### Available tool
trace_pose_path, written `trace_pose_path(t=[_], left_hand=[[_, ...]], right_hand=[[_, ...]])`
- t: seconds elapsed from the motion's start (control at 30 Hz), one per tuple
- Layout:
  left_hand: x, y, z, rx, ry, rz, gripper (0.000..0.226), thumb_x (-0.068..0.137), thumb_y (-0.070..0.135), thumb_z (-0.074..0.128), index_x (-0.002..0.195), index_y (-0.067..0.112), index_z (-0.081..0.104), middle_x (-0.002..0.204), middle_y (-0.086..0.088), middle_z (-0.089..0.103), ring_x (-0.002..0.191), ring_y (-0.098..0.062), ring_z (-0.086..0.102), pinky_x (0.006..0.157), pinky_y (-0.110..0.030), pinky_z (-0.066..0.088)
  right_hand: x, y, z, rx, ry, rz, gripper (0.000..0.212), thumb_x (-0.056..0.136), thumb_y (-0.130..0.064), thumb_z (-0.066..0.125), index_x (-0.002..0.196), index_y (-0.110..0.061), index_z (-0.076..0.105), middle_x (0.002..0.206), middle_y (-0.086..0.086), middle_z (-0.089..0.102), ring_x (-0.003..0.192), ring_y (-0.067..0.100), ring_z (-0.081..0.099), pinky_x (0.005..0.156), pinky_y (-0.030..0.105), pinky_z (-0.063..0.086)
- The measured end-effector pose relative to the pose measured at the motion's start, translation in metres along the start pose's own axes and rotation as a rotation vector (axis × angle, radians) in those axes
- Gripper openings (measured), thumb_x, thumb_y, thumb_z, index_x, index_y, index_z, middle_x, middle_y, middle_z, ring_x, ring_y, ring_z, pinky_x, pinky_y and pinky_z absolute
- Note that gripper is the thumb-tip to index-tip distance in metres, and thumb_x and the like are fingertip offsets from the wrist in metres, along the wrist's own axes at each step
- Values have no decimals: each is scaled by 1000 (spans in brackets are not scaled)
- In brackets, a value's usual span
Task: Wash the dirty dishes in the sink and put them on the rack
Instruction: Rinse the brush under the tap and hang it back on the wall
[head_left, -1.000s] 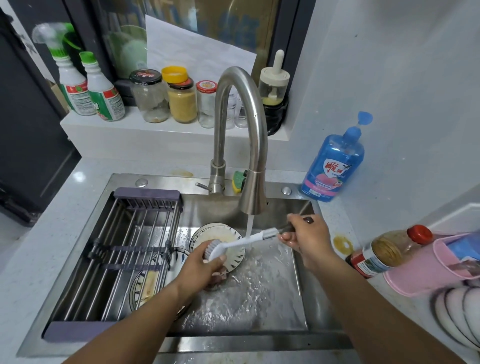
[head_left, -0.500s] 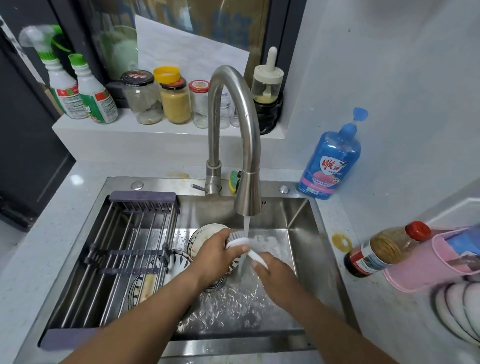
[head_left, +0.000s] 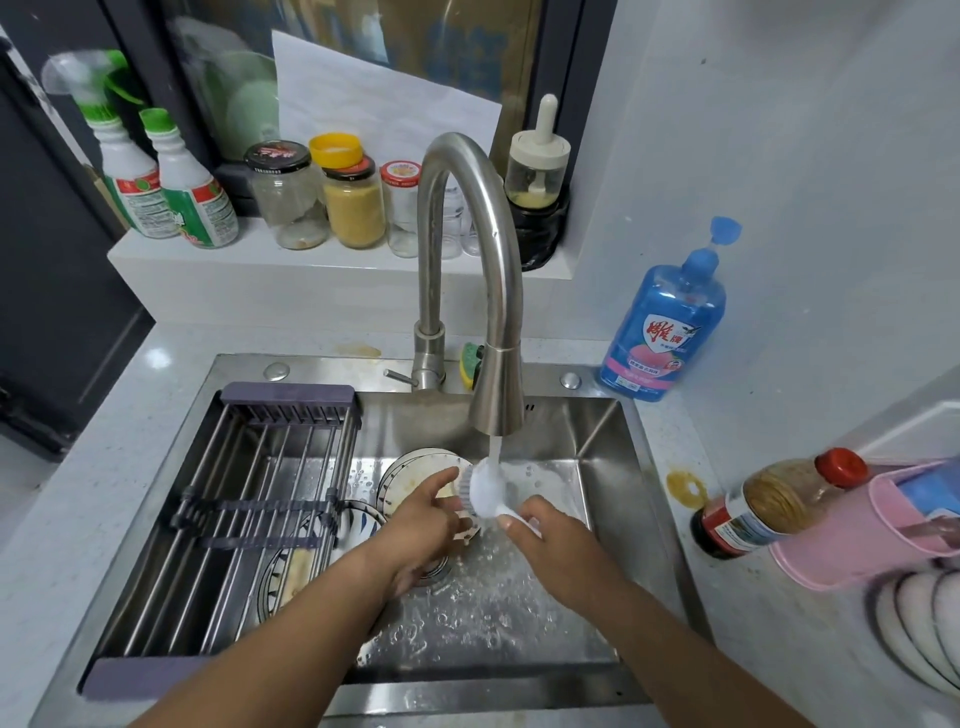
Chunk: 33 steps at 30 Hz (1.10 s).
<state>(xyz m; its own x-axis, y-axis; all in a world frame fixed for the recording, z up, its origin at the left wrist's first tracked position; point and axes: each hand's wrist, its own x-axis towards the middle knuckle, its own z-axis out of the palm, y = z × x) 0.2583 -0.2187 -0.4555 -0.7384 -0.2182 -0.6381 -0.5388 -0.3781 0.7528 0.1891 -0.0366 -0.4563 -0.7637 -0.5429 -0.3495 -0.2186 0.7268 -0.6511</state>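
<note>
White plastic dish brush: the head is sitting directly under the water stream, which is falling from the steel tap at the sink's 12 o'clock.

Right hand: the grip is curling round the brush handle.

Left hand: the grip is lying loosely spread, fingertips touching the bristles and pinching nothing.

Change: a second ago the brush was lying crosswise, with the right hand out towards 3 o'clock. Both hands are now meeting at the centre, and the head is tilting up into the flow. Judgement: the tool is being rinsed, and no dish is being scrubbed.

Dirty dishes: a smeared plate is leaning at 11 o'clock of the hands. A patterned bowl and a soiled dish are lying beneath the rack at 9 o'clock. All three are awaiting washing, and none is yet resting on the rack.
</note>
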Motion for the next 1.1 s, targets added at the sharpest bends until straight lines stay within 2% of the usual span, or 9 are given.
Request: trace_pose_path(t=[0.1,0.17,0.23,0.37,0.5,0.73,0.83,1.0,1.1], left_hand=[[-2,-1,-5,-338,-38,-47,66,91,-9,52,143,30,47,105,-7,77,101,-23,71,80,-38,57],[-4,0,-8,-483,-78,-46,58,93,13,66,145,28,47,120,-10,74,119,-27,66,98,-45,52],[-8,5,-8,-502,-114,-42,58,86,30,71,141,21,55,131,-13,69,123,-26,64,106,-46,46],[-8,15,-5,-566,-100,4,49,84,22,70,131,10,63,121,-14,73,105,-22,70,101,-39,51],[-10,23,5,-443,-90,-1,24,91,4,67,115,3,69,100,-13,78,79,-16,75,73,-24,61],[-14,18,19,-402,-26,-48,27,92,5,69,117,-1,63,94,-17,78,75,-20,77,55,-24,60],[-12,23,19,-434,14,-69,21,93,13,70,109,1,65,87,-11,78,64,-16,72,55,-22,60],[-5,27,17,-503,39,-84,33,91,25,73,110,-1,66,90,-14,72,62,-13,63,54,-18,58],[-5,29,18,-484,25,-66,33,94,34,68,105,3,69,80,-11,76,70,-16,66,69,-25,60]], right_hand=[[8,-9,-2,33,-62,-50,32,104,-55,42,91,-27,53,74,-5,59,67,10,53,65,35,44],[15,-16,-4,90,-79,-84,36,105,-53,40,91,-26,59,78,-8,63,73,9,58,73,35,49],[21,-20,-5,157,-96,-86,39,106,-51,39,89,-25,63,67,-15,61,64,2,53,67,30,47],[23,-25,-5,306,-124,-90,30,108,-44,39,102,-31,64,70,-7,65,63,6,62,68,29,54],[20,-19,0,314,-119,-106,28,108,-34,37,128,-44,55,95,-4,70,87,12,68,85,36,58],[13,-17,2,333,-110,-19,26,106,-28,41,117,-39,62,106,2,70,98,25,67,94,45,54],[10,-19,-3,371,-89,-36,18,105,-27,46,104,-26,63,96,4,68,92,23,66,88,37,53],[-2,-9,-3,379,-71,-36,15,105,-41,50,102,-38,64,81,-14,67,76,4,62,81,37,56],[-5,-9,-3,411,-50,2,20,106,-38,49,97,-31,65,72,-10,57,65,6,52,67,34,48]])
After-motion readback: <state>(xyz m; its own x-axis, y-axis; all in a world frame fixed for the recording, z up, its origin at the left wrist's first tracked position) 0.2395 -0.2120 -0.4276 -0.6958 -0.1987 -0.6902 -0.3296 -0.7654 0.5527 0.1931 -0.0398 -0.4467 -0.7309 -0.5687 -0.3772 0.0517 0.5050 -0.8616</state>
